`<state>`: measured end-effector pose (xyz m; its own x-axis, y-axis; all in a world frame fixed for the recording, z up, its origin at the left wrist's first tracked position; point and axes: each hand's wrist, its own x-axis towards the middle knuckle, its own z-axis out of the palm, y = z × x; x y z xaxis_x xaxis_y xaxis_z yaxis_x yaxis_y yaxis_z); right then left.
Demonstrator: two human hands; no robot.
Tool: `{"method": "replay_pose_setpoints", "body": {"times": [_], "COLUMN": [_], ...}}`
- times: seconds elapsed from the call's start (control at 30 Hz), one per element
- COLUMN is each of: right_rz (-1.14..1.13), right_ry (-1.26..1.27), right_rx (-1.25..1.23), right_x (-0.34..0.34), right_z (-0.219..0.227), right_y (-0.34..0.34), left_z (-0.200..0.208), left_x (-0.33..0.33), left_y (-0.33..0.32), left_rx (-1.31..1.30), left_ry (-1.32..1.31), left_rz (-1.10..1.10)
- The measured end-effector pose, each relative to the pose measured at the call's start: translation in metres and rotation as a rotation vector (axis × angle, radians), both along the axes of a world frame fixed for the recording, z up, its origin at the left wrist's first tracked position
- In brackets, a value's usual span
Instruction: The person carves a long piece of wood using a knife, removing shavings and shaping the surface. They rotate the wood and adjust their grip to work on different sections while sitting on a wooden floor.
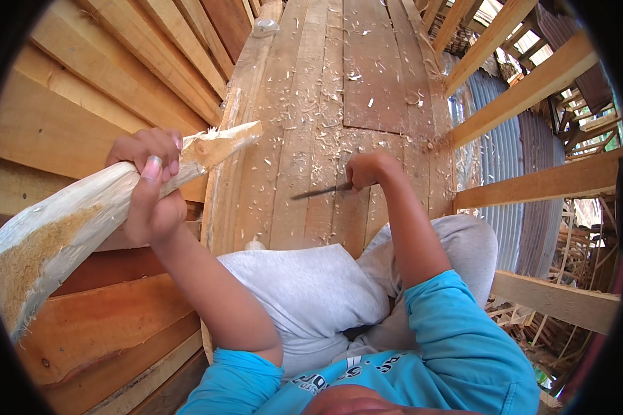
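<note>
My left hand (pixel 152 176) is wrapped around a long, pale, peeled branch (pixel 97 197). Its thick end reaches the left rim of the view, and its narrower end tapers to the upper right, with brownish bare patches and a frayed tuft of fibres near my fingers. In my right hand (pixel 369 169) is a knife (pixel 322 191), gripped by a handle mostly hidden in my fist. The dark, narrow blade points left, low over the floorboards and apart from the branch.
I sit on a plank floor (pixel 291 138) strewn with wood shavings. A board wall (pixel 62 121) rises at left. On the right, wooden rails (pixel 540 187) stand before corrugated metal sheets (pixel 495 138). A small whitish object (pixel 265 28) lies at the far end.
</note>
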<state>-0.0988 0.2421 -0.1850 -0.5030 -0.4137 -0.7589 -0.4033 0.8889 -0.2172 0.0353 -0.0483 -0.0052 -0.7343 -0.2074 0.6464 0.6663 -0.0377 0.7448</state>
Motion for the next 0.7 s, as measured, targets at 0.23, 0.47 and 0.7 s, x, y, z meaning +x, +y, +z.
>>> {"method": "replay_pose_setpoints", "body": {"times": [0.23,0.47,0.7], "right_rz": [-0.131,-0.395,-0.192], "right_ry": [0.078,0.512,0.709], "right_rx": [-0.096,-0.387,-0.247], "right_x": [-0.007,-0.008,0.006], "right_z": [-0.037,-0.037,-0.049], "right_y": [-0.006,-0.014,-0.027], "left_z": [0.005,0.000,-0.003], "left_x": [0.002,0.002,-0.003], "left_y": [0.004,-0.002,0.001], "left_rx": [0.057,0.092,0.187], "left_ry": [-0.036,-0.052,-0.058], "left_rz": [0.034,0.080,0.088]}}
